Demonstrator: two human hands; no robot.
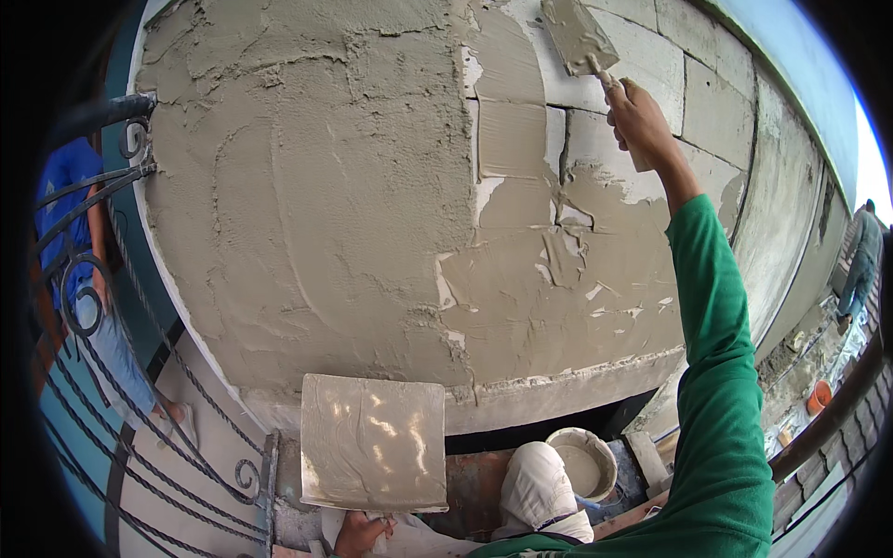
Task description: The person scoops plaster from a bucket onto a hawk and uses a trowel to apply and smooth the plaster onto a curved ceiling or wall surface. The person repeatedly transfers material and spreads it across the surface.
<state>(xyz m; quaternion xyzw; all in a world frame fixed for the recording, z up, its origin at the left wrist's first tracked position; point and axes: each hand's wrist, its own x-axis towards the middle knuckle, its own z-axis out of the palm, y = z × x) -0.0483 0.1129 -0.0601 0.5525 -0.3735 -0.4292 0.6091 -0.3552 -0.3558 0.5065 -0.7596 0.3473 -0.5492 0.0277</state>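
Note:
My right hand is raised at the upper right, its fingers wrapped round the handle of a plastering trowel. The trowel's mortar-smeared blade lies against or just off the bare pale blocks of the wall; which, I cannot tell. Low in front of me, my left hand grips a square plasterer's hawk at its near edge. A thin, streaky film of wet mortar covers the hawk. Thick grey-brown mortar coats the wall's left side, and thinner, patchy mortar spreads over the middle.
A bucket with mortar inside stands by my knee, below the wall. Black twisted iron railing runs along the left, with a person in blue behind it. Far right are another person, an orange bucket and a dark rail.

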